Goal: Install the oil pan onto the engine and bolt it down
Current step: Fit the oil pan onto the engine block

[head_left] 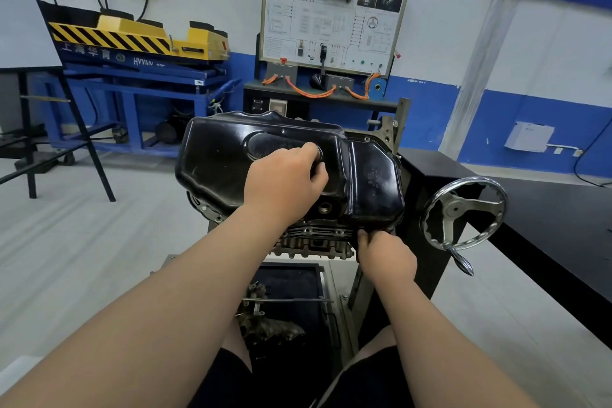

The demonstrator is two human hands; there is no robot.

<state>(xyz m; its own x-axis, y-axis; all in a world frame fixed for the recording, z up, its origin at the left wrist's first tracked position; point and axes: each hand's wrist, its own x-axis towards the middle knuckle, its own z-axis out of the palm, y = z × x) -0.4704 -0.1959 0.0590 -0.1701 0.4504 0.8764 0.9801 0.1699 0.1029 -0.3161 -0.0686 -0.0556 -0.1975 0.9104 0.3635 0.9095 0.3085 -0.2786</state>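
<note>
The black oil pan [231, 159] lies bottom-up on the engine [311, 242], which is mounted on a stand. My left hand [284, 179] rests on top of the pan with its fingers curled; whether it holds something small I cannot tell. My right hand [384, 252] is at the pan's near right flange corner, fingertips pinching at the rim where a bolt hole lies; what they hold is hidden. Open bolt holes show along the engine's near edge.
A chrome handwheel [463, 212] with a crank handle sticks out on the stand's right. A black table [563, 209] runs along the right. A dark tray [291, 281] with metal parts sits below the engine. A training board [334, 10] and a blue-yellow lift [139, 43] stand behind.
</note>
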